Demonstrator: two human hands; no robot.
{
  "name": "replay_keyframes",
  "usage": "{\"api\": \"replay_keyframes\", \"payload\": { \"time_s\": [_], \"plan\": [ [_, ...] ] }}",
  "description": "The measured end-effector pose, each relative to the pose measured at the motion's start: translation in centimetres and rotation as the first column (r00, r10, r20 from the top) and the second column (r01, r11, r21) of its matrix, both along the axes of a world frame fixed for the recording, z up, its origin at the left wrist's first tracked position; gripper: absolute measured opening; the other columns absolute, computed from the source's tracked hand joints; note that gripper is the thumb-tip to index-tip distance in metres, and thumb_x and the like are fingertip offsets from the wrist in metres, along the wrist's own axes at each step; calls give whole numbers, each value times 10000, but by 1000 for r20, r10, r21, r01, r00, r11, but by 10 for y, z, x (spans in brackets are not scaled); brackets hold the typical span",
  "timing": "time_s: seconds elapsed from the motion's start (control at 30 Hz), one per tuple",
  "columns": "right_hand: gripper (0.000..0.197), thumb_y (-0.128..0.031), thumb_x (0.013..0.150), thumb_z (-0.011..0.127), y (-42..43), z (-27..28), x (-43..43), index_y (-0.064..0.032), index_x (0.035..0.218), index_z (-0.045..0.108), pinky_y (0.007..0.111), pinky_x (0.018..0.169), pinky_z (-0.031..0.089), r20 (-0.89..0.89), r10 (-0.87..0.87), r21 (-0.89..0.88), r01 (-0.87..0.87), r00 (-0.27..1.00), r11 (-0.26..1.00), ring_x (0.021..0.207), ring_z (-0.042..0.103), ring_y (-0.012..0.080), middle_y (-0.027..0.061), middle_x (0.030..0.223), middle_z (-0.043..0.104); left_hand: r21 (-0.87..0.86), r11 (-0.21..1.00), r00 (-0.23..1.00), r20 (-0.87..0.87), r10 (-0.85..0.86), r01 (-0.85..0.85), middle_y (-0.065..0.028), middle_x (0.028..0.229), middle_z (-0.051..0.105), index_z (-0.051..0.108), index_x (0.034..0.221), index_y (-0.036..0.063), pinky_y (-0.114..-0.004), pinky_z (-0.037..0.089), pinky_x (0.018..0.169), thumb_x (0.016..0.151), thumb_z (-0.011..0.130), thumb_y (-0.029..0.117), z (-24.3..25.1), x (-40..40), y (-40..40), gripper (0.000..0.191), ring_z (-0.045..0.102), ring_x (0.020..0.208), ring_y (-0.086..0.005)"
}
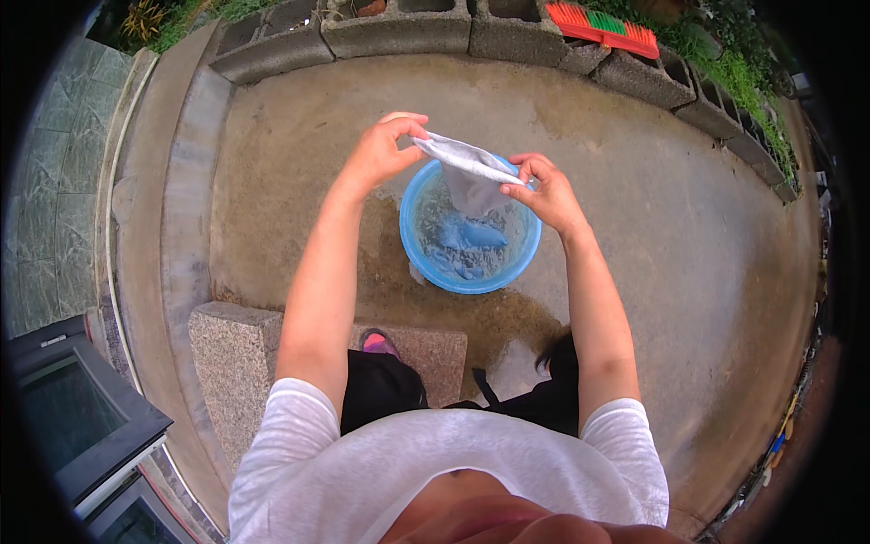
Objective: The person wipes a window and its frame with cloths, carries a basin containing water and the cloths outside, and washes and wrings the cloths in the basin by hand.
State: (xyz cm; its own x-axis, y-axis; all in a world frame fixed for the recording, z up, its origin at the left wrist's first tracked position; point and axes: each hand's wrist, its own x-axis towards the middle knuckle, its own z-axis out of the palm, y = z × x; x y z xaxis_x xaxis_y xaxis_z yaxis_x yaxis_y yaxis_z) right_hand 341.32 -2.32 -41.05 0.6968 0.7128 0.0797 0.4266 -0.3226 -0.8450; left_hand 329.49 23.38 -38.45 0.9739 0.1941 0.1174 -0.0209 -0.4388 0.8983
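Note:
Stretched between my two hands is a pale grey-white cloth (pixel 472 178), its top edge pulled into a narrow band. My left hand (pixel 394 146) pinches one end of that edge between thumb and fingers. At the other end, my right hand (pixel 542 187) grips the corner the same way. The cloth hangs down over a round blue plastic basin (pixel 408 234), and its lower end reaches the water. In the basin, a blue cloth-like item (pixel 476 232) lies partly under the rippled water.
The basin stands on a concrete floor (pixel 292 156), wet around it. Granite blocks (pixel 231 367) lie near my feet. Hollow concrete blocks (pixel 397 34) edge the far side, with a red and green broom head (pixel 605 28) on top. A dark-framed window (pixel 81 408) juts in at left.

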Motion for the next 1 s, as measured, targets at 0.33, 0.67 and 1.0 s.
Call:
{"api": "replay_keyframes", "payload": {
  "time_s": [0.33,0.67,1.0],
  "plan": [
    [356,-254,777,651,-17,2,3,-148,1111,592,324,729,456,92,-32,-111,42,995,993,835,594,258,125,914,634,-499,867,997,-70,-38,-2,-129,956,612,448,780,67,-294,432,801,756,509,-47,5,6,-12,132,558,890,-158],
    [281,-299,833,594,-26,-6,6,-34,925,617,269,697,432,-276,-98,-235,32,956,971,735,533,115,30,780,614,-456,890,1000,12,17,-10,-167,961,608,427,767,67,-287,428,811,759,490,-33,-9,5,-4,118,556,891,-157],
    [310,-280,838,594,-1,22,-6,-71,1058,536,252,603,477,-671,-39,256,280,740,925,760,529,103,21,878,576,-688,712,989,76,-124,142,-201,1034,595,398,739,78,-271,426,788,757,458,-43,1,12,-23,136,549,908,-164]
  ]
}}
